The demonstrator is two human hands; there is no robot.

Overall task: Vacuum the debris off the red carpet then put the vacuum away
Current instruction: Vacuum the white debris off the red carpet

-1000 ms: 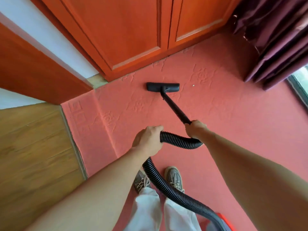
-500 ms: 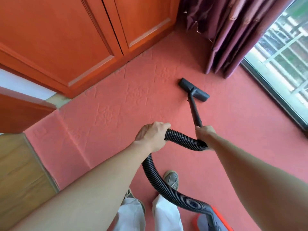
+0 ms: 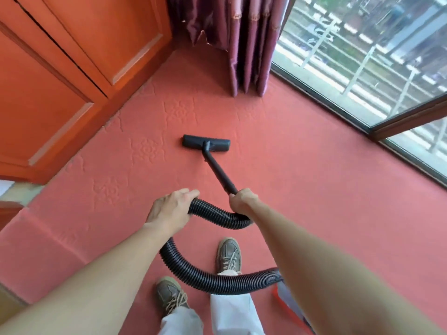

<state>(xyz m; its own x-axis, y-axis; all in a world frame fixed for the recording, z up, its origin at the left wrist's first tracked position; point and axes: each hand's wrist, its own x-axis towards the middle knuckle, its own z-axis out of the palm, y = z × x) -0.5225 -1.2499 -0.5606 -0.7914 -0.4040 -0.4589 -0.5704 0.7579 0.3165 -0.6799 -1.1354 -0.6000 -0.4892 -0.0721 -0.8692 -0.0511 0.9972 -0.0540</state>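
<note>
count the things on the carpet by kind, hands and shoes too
hands: 2, left hand and right hand
shoes: 2, left shoe and right shoe
vacuum floor head: 1
wand: 1
corrugated hose: 1
total: 7

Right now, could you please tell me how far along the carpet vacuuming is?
Done: no debris shows on the visible red carpet. In hand: the left hand grips the black ribbed hose, the right hand the black wand, its flat black floor head on the carpet. Left: putting the red-edged vacuum body away.
</note>
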